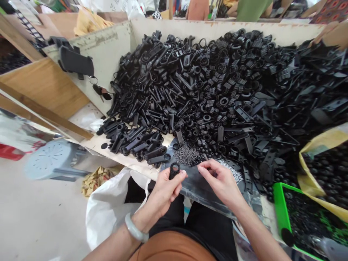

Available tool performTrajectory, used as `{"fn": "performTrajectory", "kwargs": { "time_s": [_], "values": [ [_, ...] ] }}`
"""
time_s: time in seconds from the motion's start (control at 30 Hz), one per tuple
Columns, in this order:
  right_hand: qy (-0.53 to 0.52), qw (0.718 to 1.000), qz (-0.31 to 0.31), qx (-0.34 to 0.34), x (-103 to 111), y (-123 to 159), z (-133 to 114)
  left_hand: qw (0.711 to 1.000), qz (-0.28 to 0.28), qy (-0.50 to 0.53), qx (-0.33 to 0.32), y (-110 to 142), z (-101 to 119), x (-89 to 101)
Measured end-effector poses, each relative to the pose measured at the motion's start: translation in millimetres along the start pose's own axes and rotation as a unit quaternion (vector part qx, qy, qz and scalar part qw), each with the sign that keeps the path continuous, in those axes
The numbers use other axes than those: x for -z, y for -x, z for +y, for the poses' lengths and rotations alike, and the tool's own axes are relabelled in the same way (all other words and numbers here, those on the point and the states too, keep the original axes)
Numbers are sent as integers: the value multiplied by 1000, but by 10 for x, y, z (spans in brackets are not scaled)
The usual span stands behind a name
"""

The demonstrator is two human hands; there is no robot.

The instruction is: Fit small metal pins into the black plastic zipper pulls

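My left hand [165, 188] is closed around a black plastic part whose ring-shaped end [174, 168] sticks up past my fingers. The rest of that part is hidden in my palm. My right hand [220, 177] is a little to the right, with thumb and forefinger pinched together; what they hold, if anything, is too small to make out. Just beyond my hands lies a heap of small dark grey metal pieces [187, 155]. A pile of shiny silver pins or screws [231, 169] is partly behind my right hand. Both rest on a dark sheet [195, 188] at the table's edge.
A large heap of black plastic parts [195, 83] fills the walled table. Elongated black pieces [138, 141] lie at front left. A green bin [280, 206] and yellow bag [312, 145] stand right. Keys [102, 91] hang at left, above a blue-grey stool [49, 159].
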State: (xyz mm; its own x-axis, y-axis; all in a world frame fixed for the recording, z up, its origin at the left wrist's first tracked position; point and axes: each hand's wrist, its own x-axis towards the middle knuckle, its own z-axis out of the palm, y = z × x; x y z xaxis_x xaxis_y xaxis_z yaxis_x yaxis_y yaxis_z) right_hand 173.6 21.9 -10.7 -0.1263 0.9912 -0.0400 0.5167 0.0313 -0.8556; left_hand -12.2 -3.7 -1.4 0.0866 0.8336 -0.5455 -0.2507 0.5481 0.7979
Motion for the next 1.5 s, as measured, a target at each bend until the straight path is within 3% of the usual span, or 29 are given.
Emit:
{"fn": "performTrajectory", "kwargs": {
  "time_s": [0.03,0.1,0.17,0.23,0.37,0.53,0.67,0.87,1.1,1.2,1.33,1.5],
  "values": [
    [-131,990,4,-49,-27,38,-37,1000,-12,16,10,14,-4,-17],
    [-343,928,1,-144,-113,124,-124,998,-31,44,25,36,-16,-49],
    [-460,865,-6,-198,-213,203,-210,995,-47,76,33,55,-28,-75],
    [-512,829,-7,-224,-292,259,-275,991,-59,111,36,74,-37,-93],
    [-543,802,-3,-250,-355,311,-320,986,-77,146,35,118,-50,-104],
    [-562,787,-3,-254,-372,340,-299,985,-77,147,39,161,-70,-105],
    [-557,793,3,-246,-388,355,-275,988,-73,133,40,168,-86,-106],
    [-511,830,24,-220,-410,375,-238,990,-57,118,50,156,-104,-112],
    [-353,925,58,-125,-398,426,-132,997,-37,67,20,194,-92,-141],
    [-288,952,76,-71,-360,463,-88,997,-25,66,12,191,-91,-155],
    [-202,975,87,-12,-284,520,-53,990,-45,119,52,176,-96,-181],
    [-149,984,94,-1,-220,578,-21,973,-64,188,118,180,-115,-220]
  ]
}}
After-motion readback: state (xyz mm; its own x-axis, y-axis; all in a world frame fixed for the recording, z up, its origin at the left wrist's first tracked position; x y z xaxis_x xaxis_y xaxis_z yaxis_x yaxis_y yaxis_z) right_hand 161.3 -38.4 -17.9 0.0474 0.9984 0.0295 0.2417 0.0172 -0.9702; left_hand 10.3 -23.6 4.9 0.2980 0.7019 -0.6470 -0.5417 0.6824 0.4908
